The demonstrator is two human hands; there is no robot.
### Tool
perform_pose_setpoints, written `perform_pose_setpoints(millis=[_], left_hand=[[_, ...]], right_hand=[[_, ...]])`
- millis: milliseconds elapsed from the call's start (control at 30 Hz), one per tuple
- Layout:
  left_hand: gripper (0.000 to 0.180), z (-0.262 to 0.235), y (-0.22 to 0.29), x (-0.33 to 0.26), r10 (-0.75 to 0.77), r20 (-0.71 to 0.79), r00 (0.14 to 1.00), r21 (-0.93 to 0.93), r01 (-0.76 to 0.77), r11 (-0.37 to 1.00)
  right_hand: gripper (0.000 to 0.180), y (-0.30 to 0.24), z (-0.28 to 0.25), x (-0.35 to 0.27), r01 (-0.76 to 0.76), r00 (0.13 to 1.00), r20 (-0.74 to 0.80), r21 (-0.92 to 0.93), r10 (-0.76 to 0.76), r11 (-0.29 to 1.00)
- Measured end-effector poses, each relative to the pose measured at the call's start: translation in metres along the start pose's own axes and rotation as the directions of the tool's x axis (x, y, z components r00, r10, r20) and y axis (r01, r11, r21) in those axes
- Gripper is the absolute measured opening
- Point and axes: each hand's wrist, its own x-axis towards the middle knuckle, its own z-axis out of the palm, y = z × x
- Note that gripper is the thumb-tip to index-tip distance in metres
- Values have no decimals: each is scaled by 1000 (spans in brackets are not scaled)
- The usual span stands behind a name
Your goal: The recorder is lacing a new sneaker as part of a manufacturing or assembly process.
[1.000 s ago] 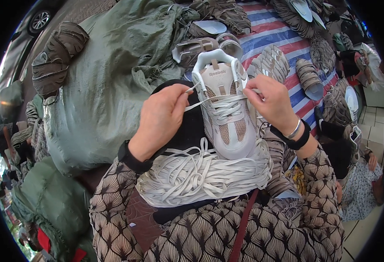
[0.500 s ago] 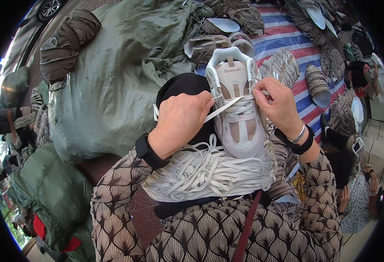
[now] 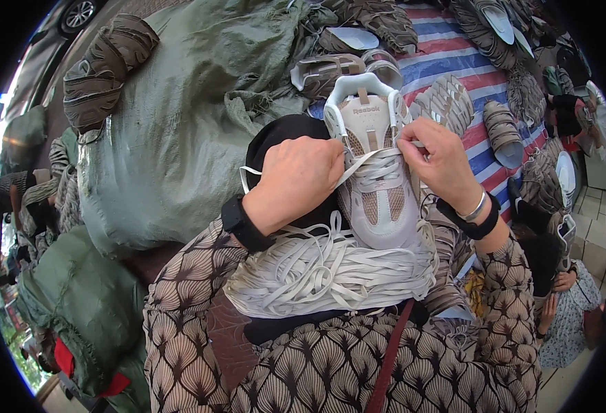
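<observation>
A pale shoe upper (image 3: pixel 383 219) with beige mesh and a white collar lies toe toward me on my lap, partly laced. A white shoelace (image 3: pixel 367 159) crosses its throat. My left hand (image 3: pixel 301 175) is closed on the lace at the left eyelets, and a loose lace end loops out behind the wrist. At the right eyelet edge, my right hand (image 3: pixel 440 157) pinches the lace between thumb and forefinger. Just below the toe, a thick bundle of white laces (image 3: pixel 330 275) rests on my lap.
Large green sacks (image 3: pixel 172 138) fill the left side, with a stack of brown uppers (image 3: pixel 107 72) on one. Beyond the shoe, more stacked uppers (image 3: pixel 502 134) lie on a striped sheet (image 3: pixel 447 58). Another person's hand (image 3: pixel 563 281) shows at the lower right.
My left hand has shifted slightly right, closer to the eyelets, and turned more knuckles-up. The loose lace end behind it now shows longer. My right hand stays nearly in place.
</observation>
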Motion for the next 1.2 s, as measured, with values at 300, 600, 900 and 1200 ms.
perform_pose_setpoints(millis=[300, 600, 900, 1200], left_hand=[[32, -15, -15, 29, 565, -237, 791, 413, -444, 795], [18, -22, -20, 48, 377, 234, 896, -81, -368, 926], [10, -37, -19, 96, -107, -150, 983, -800, -57, 597], [33, -40, -18, 103, -181, -171, 969, -878, -66, 474]], right_hand=[[33, 16, -41, 69, 655, 744, 360, -225, -564, 721], [31, 11, -28, 69, 325, 710, 689, -141, -143, 935], [12, 5, -11, 135, -298, 953, 258, 720, 158, 627], [18, -4, 3, 145, -390, 917, 301, 815, 263, 428]])
